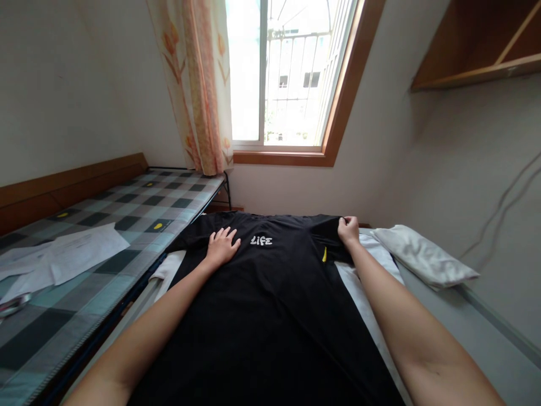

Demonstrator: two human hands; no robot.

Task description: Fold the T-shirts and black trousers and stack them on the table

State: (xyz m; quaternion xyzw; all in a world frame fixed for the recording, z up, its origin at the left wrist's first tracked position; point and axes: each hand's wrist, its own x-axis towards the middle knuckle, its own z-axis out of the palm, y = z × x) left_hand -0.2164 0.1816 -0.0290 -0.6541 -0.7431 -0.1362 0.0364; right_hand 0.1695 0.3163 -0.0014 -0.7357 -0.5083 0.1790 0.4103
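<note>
A checkered mattress [84, 304] lies left of a black T-shirt [262, 316] spread over white fabric [384, 259]. On the shirt, the left hand [223, 246] rests flat, gripping nothing; the right hand [349, 230] pinches the sleeve's [327, 231] edge, with a gap before a white pillow [422, 256] farther right.

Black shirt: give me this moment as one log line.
left hand: open, flat on black shirt | right hand: pinching sleeve edge | shirt: spread out, white lettering showing | checked mattress: papers on top

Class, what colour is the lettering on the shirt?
The lettering is white on the black shirt; see head view.
</note>
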